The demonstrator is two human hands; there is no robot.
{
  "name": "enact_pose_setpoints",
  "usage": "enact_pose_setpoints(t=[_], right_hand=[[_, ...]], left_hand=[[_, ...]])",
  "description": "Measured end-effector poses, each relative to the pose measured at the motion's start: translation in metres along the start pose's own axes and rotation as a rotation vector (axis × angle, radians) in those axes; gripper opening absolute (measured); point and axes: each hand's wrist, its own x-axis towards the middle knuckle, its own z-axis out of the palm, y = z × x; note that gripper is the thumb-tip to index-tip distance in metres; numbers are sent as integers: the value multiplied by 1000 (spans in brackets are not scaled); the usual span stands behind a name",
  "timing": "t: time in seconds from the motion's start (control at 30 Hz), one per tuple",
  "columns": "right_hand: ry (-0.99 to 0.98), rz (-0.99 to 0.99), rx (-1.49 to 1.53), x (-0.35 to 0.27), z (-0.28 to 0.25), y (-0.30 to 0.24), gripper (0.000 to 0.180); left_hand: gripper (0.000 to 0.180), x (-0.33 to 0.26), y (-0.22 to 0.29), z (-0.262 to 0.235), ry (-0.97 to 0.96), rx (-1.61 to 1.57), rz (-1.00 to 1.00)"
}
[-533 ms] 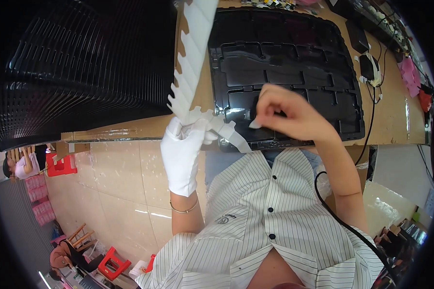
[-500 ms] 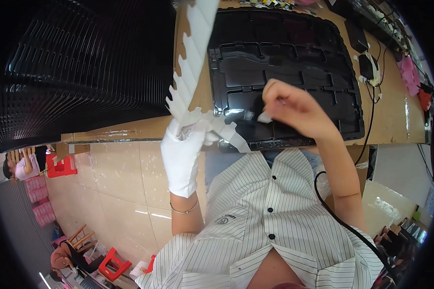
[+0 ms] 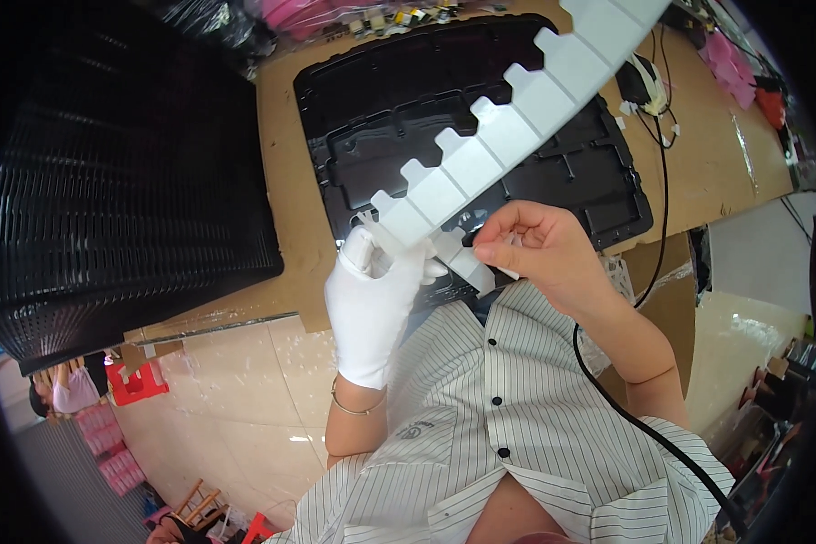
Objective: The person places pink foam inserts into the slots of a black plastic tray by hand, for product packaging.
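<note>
My left hand [image 3: 364,304], in a white glove, is closed on a long white strip [image 3: 526,113] with evenly spaced tabs along one edge. The strip rises from the glove toward the upper right, and a short folded end [image 3: 467,263] hangs out by the glove's fingertips. Close beside that end is my bare right hand [image 3: 548,249], its thumb and forefinger pinched together and its other fingers curled. A bit of white shows at those fingers; whether it is a loose piece or part of the strip, I cannot tell. Under both hands lies a black plastic tray [image 3: 354,82] with moulded compartments.
A tall stack of black trays [image 3: 118,181] stands at the left on the cardboard-covered table [image 3: 286,163]. A black cable [image 3: 665,199] runs down the right side. Pink bags [image 3: 313,14] and small parts lie at the back. Another person [image 3: 68,390] is far left.
The strip has swung right and now crosses the tray. My right hand has come down to the strip's short end. The view has shifted, and more of the table's back shows.
</note>
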Motion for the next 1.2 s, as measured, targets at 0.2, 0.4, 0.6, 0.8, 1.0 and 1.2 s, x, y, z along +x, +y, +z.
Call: enact_pose_setpoints(t=[0.2, 0.4, 0.6, 0.8, 1.0, 1.2], right_hand=[[77, -492, -681, -14, -16, 6, 9], [-174, -681, -842, -31, -45, -26, 8], [258, -164, -1082, -15, -141, -61, 15], [340, -358, -1351, -11, -138, -47, 16], [475, -365, -1347, -12, -134, -36, 17], [466, -335, -1330, -10, -136, -40, 18]], left_hand=[[14, 9, 9, 21, -116, 136, -3], [13, 24, 7, 35, -85, 30, -34], [14, 19, 5, 37, -123, 101, -33], [10, 19, -1, 47, -45, 127, -6], [13, 21, -2, 47, -78, 153, -38], [12, 21, -5, 52, -66, 148, -13]])
